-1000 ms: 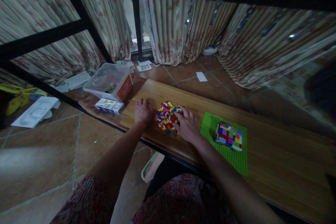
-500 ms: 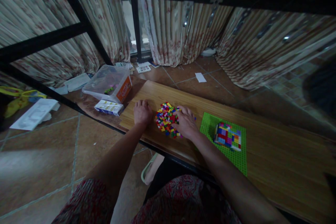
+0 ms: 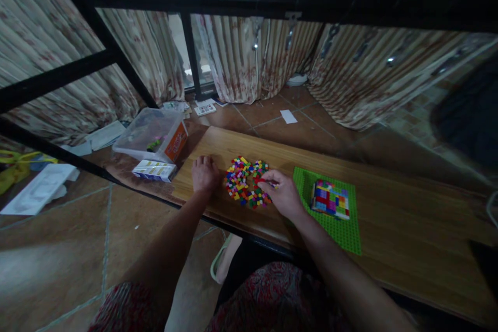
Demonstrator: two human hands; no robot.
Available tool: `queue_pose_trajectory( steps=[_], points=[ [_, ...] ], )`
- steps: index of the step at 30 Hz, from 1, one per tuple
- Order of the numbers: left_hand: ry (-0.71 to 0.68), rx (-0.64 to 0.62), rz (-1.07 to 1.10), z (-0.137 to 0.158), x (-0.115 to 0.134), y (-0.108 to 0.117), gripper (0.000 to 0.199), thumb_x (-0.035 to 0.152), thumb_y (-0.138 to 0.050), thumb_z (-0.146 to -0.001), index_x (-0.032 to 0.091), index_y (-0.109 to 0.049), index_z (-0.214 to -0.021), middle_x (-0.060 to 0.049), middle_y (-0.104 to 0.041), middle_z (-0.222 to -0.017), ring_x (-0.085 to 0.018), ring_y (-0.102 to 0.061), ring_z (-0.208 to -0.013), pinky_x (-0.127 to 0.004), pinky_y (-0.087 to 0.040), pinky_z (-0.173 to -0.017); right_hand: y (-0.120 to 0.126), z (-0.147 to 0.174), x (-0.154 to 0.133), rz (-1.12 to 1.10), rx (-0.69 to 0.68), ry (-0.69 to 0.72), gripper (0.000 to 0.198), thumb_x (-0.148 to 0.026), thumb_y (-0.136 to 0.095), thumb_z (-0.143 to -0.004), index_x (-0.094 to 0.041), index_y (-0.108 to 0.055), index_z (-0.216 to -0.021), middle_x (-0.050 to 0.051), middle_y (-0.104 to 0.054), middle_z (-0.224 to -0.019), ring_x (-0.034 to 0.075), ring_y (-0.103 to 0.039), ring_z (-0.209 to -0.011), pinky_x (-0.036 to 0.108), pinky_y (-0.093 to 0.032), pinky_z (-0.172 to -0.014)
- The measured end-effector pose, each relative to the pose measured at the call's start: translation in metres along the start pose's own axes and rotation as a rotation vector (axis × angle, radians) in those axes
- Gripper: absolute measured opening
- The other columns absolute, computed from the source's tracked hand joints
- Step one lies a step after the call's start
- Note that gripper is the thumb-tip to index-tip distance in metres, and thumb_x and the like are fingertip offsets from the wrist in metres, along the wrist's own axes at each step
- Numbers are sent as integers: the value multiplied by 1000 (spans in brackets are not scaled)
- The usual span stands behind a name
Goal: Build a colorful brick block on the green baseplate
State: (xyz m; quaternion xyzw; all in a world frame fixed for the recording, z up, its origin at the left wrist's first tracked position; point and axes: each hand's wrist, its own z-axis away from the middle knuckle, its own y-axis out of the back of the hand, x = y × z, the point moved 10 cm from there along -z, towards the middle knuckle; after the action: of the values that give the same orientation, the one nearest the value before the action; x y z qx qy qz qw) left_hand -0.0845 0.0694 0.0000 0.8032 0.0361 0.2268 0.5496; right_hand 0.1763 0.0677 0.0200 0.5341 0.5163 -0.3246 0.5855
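Observation:
My left hand (image 3: 205, 174) rests on the wooden board, its loosely bent fingers down on the surface and nothing seen in them. Just right of it lies a loose pile of small multicoloured toy bricks (image 3: 236, 181), with a bare gap in its middle. Over the pile's right side, my right hand (image 3: 283, 194) has thumb and fingers pinched on a small red brick (image 3: 262, 180). To the right, a block built of coloured bricks (image 3: 330, 199) sits on a green studded baseplate (image 3: 350, 236).
The wooden board (image 3: 404, 218) runs off to the right. Beyond its left end stand a clear plastic tub (image 3: 146, 132) with an orange label and a small white box (image 3: 154, 170). Papers (image 3: 288, 116) lie on the tiled floor, and a black metal frame (image 3: 249, 2) crosses ahead.
My right hand has drawn back from the pile and now pinches a red brick; a gap shows where its fingers were. The left hand stays on the board. The camera view has shifted slightly.

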Motion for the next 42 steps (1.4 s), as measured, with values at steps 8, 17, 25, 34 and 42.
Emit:
queue_pose_trajectory(
  steps=[8,17,25,34,42],
  points=[
    [200,180,472,12,-23,36,26,33,-40,-91,16,-59,-97,-9,-64,-94,-21,-60,-90,-33,-46,-82,39,38,13,-463,173,-253,35,-49,-77,-62,-21,-65,-79,0,-65,-67,14,-58,-60,29,-48,-59],
    [-123,-433,1017,137,160,57,31,49,-48,-90,19,-55,-89,2,-56,-71,-11,-51,-65,-22,-42,-62,66,81,0,-536,152,-261,33,-43,-79,-61,-19,-69,-82,-1,-66,-68,11,-55,-58,26,-44,-58],
    [-112,-575,1090,176,202,61,34,50,-53,-87,18,-52,-77,3,-51,-66,-10,-47,-62,-21,-40,-61,66,128,-20,-719,75,-278,30,-42,-81,-62,-18,-68,-76,-2,-64,-63,9,-53,-54,24,-44,-54],
    [-131,-589,1101,222,232,76,35,49,-52,-89,17,-53,-76,4,-50,-64,-9,-45,-60,-20,-38,-59,89,170,-19,-813,112,-294,37,-45,-84,-59,-17,-68,-76,-1,-64,-61,9,-55,-54,22,-45,-53],
    [-109,-661,1170,239,260,64,40,55,-54,-85,17,-52,-72,4,-46,-62,-8,-41,-56,-20,-35,-53,115,196,-5,-905,194,-317,38,-42,-85,-60,-17,-70,-85,-1,-65,-63,8,-57,-51,23,-48,-55]
  ],
)
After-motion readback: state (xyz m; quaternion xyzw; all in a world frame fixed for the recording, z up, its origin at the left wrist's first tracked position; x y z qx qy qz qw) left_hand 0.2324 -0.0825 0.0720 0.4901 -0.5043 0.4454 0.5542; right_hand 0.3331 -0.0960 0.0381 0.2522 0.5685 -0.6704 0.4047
